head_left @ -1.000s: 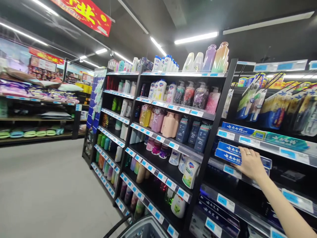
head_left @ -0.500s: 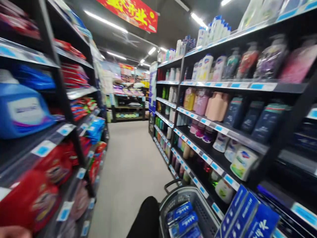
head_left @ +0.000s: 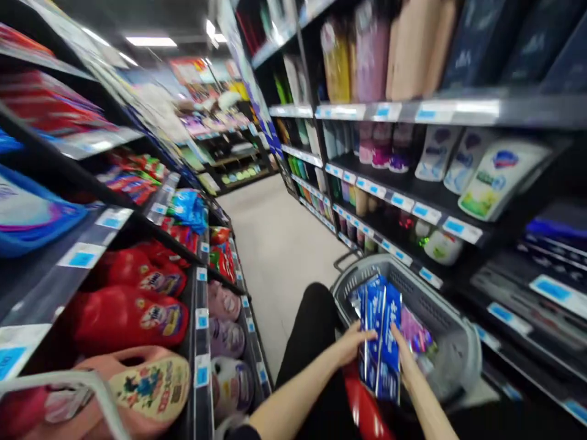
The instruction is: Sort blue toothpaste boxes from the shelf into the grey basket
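Both hands — left hand [head_left: 353, 345], right hand [head_left: 406, 360] — now grip the blue boxes [head_left: 380, 333] at lower centre, brought from the shelf to just over the grey basket [head_left: 452, 318] — loading seems underway

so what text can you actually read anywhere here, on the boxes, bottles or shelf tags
None can be read for sure.
Blue boxes held by the left hand and right hand over the basket: white print, blurred.
Red bottles: label logo, blurred.
White pouches: logo, no legible words.
Shelf tags: too small and blurred.
Far signs: blurred.
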